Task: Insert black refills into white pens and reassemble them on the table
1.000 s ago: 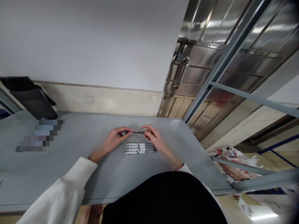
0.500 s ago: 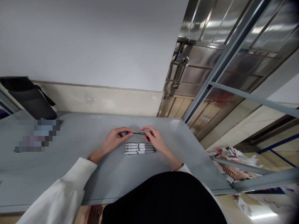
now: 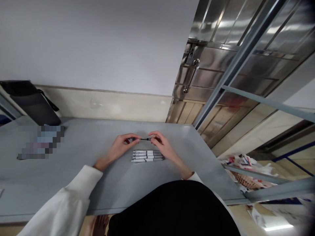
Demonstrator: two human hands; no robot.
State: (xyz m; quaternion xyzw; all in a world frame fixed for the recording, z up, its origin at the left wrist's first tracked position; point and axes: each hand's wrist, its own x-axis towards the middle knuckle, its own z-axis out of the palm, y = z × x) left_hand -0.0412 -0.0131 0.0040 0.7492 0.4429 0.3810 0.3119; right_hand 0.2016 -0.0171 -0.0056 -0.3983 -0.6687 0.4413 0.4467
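Nearest the camera, a white left sleeve [image 3: 61,203] crosses the front edge of the flat grey tabletop [image 3: 103,183], beside the person's dark clothing. Just beyond that, three white-barrelled pens with dark tips [image 3: 147,156] lie side by side in a neat row on the tabletop, parallel to its front edge, touching or nearly touching each other.

Directly behind this row of pens — a little farther from the person — both hands meet over the tabletop. The left hand [image 3: 120,147] comes in from the left of the row, its fingers curled narrow, thumb and forefinger pinched on one end of a slim dark pen [image 3: 145,139]. The right hand [image 3: 163,147] comes in from the right of the row, its fingers likewise closed to a narrow pinch on the other end. The slim dark pen lies level between the two hands, parallel to the row and just behind it; only its short middle stretch shows — thin, dark, with a paler band. Whether it rests on the surface or is lifted just clear cannot be told.

Well to the left of the row lies a blurred flat object [image 3: 40,142], and behind that a black bag [image 3: 31,103] leans at the wall. Far right of the row stands a steel door with a handle [image 3: 190,77].
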